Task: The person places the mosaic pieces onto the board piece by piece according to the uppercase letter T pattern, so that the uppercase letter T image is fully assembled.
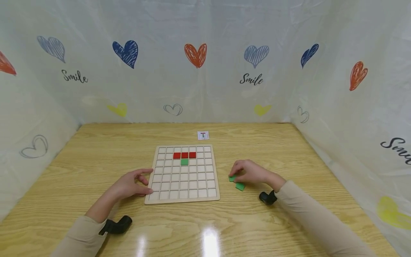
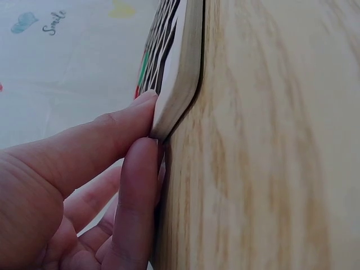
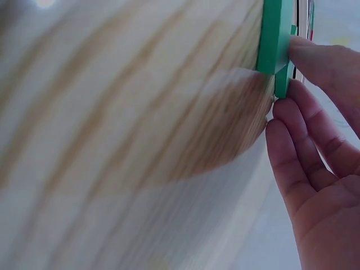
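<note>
A square wooden grid board (image 1: 184, 174) lies on the table. Three red tiles (image 1: 184, 155) form a row in its upper part, and one green tile (image 1: 184, 162) sits directly below the middle one. My left hand (image 1: 131, 184) rests at the board's left side, thumb and index finger spread along the rim (image 2: 183, 73). Right of the board, my right hand (image 1: 252, 172) pinches a loose green tile (image 1: 232, 178) at the tabletop between thumb and fingers. Another green tile (image 1: 239, 186) lies flat just nearer; in the right wrist view this green tile (image 3: 274, 39) partly hides the pinched one.
A small card (image 1: 203, 135) printed with a grid and a red and green T shape lies behind the board. The wooden table (image 1: 257, 228) ends at a pale cloth backdrop (image 1: 221, 96) with hearts. Black wrist devices (image 1: 118, 225) hang at both sleeves.
</note>
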`<state>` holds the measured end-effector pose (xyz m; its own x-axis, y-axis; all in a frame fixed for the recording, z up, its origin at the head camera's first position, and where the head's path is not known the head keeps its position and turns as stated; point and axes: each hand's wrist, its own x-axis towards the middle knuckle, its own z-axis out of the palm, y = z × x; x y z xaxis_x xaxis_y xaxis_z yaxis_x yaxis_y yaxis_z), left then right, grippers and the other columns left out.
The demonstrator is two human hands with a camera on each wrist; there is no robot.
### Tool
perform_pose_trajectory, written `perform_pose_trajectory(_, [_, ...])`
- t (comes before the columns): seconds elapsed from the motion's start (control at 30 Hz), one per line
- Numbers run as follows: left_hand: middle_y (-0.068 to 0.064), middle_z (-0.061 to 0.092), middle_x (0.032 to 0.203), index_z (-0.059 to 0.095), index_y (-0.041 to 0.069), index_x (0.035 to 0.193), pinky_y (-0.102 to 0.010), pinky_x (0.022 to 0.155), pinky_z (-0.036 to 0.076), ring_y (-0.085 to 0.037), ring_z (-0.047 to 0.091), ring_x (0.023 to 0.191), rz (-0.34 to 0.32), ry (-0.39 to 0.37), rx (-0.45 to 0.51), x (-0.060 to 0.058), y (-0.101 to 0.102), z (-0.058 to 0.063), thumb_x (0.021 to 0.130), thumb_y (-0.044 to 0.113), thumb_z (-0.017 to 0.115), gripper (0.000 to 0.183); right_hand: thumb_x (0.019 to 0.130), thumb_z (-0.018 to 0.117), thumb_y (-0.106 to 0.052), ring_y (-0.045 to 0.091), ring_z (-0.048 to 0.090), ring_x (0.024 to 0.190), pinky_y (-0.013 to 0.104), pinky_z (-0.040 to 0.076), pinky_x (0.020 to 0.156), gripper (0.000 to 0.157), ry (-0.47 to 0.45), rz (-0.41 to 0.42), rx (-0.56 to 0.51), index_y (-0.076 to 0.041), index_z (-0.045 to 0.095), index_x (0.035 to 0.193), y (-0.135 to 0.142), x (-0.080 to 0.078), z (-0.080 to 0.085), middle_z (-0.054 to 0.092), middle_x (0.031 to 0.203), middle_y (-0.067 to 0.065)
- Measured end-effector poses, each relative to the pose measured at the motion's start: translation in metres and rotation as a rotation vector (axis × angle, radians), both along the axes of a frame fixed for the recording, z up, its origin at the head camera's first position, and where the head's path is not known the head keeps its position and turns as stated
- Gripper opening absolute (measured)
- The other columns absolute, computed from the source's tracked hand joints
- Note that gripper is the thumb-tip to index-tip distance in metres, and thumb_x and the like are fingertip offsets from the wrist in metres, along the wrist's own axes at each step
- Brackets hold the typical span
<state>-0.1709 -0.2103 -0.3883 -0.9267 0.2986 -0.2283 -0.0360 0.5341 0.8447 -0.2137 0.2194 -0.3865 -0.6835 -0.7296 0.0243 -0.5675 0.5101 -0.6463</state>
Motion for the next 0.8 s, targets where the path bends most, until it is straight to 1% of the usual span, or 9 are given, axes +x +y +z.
perform_pose_trajectory(0.13, [-0.01,0.053,0.088,0.04,-0.006,0.136,-0.028,0.058,0.048,-0.018,0.051,0.069,-0.008,0.01,-0.001,0.0,0.0,0.0,0.072,0.012,0.081,0.078,0.08,0.073,-0.006,0.016,0.057,0.088,0.028,0.048,0.078,0.018,-0.008,0.004,0.008,-0.004,0.071,0.098,-0.002,0.0,0.001,0.06,0.094,0.001])
perform_pose_trajectory(0.33, [-0.01,0.053,0.088,0.041,-0.005,0.136,-0.028,0.059,0.048,-0.018,0.052,0.068,0.003,0.012,-0.005,0.0,0.001,0.0,0.072,0.012,0.081,0.077,0.08,0.072,-0.005,0.016,0.056,0.087,0.029,0.047,0.078,0.02,0.003,0.011,0.022,-0.003,0.071,0.101,-0.004,-0.002,0.002,0.06,0.094,0.001])
perform_pose_trajectory(0.57, [-0.01,0.053,0.089,0.042,-0.004,0.135,-0.028,0.058,0.046,-0.018,0.051,0.068,0.018,0.009,-0.025,0.0,0.002,-0.001,0.071,0.014,0.081,0.077,0.081,0.072,-0.005,0.014,0.056,0.086,0.029,0.047,0.077,0.021,0.012,-0.008,0.019,-0.003,0.071,0.102,-0.007,-0.004,0.0,0.06,0.094,0.0])
perform_pose_trajectory(0.8, [-0.009,0.053,0.088,0.043,-0.004,0.135,-0.028,0.058,0.047,-0.018,0.05,0.068,0.019,0.01,-0.024,0.0,0.001,-0.001,0.071,0.013,0.082,0.077,0.08,0.072,-0.005,0.014,0.056,0.086,0.029,0.047,0.078,0.022,0.012,-0.013,0.012,-0.004,0.071,0.103,-0.016,-0.008,0.002,0.061,0.094,0.0])
